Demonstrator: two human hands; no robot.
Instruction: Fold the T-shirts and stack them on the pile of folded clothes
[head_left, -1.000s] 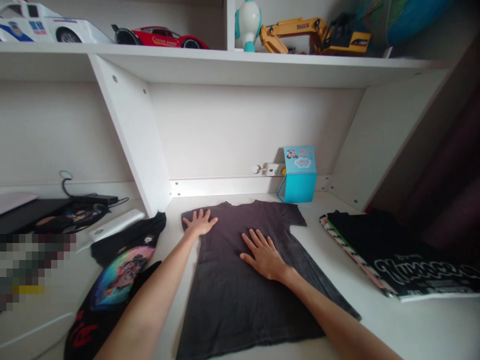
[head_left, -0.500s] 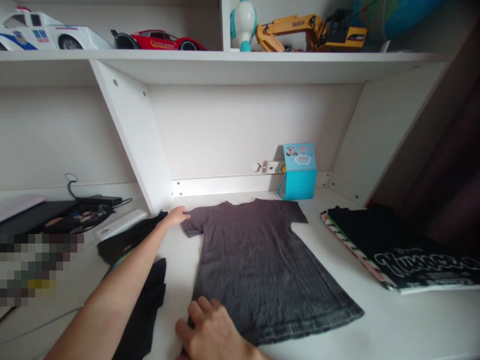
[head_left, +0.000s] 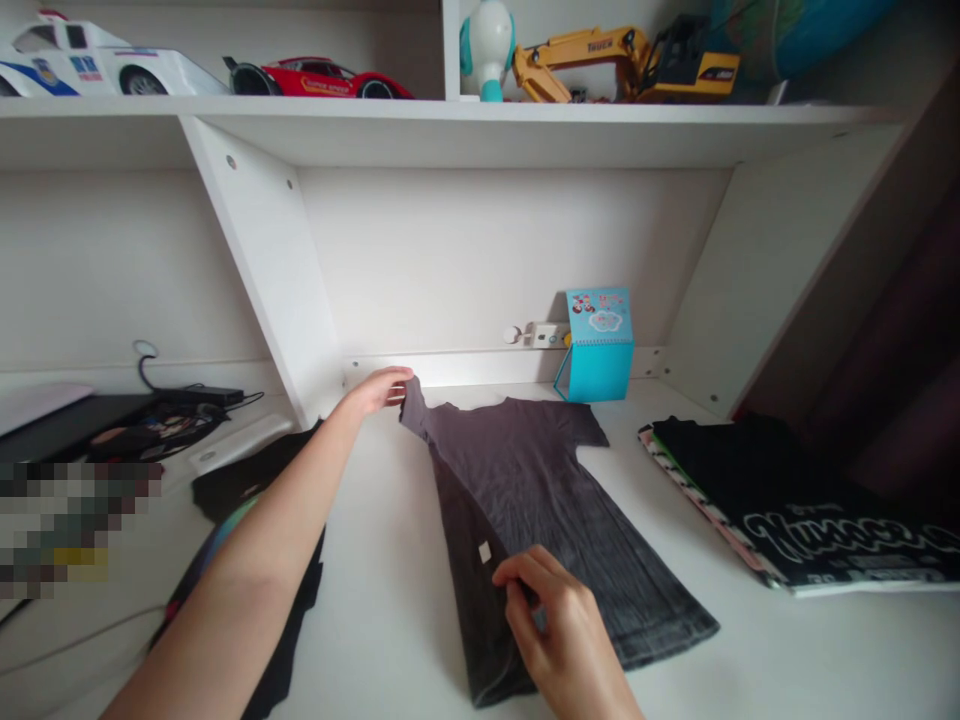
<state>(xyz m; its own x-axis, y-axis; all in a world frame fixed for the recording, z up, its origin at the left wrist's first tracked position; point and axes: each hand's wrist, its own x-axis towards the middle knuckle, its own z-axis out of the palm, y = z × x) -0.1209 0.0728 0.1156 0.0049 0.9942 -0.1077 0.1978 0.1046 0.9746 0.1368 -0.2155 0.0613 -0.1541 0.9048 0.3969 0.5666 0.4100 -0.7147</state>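
A dark grey T-shirt [head_left: 525,470] lies on the white desk, its neck toward the back panel and its hem toward me. My left hand [head_left: 384,388] pinches the left sleeve and holds it raised off the desk. Over the lower left part of the shirt, my right hand [head_left: 551,610] is closed on the side edge near the hem, lifting it inward. The left side is partly turned over, and a small white label [head_left: 484,551] shows on the darker fabric there. My right fingers hide part of the gripped cloth.
Folded clothes [head_left: 787,500] are stacked at the right. Dark clothing [head_left: 292,600] lies under my left forearm. A blue desk calendar [head_left: 600,345] stands at the back by a socket. Toy vehicles, including a red car [head_left: 315,78] and a yellow excavator [head_left: 622,65], sit on the shelf above.
Both hands have moved right, bringing the shirt's left sleeve and left side up and inward. The underside and white label have come into view.
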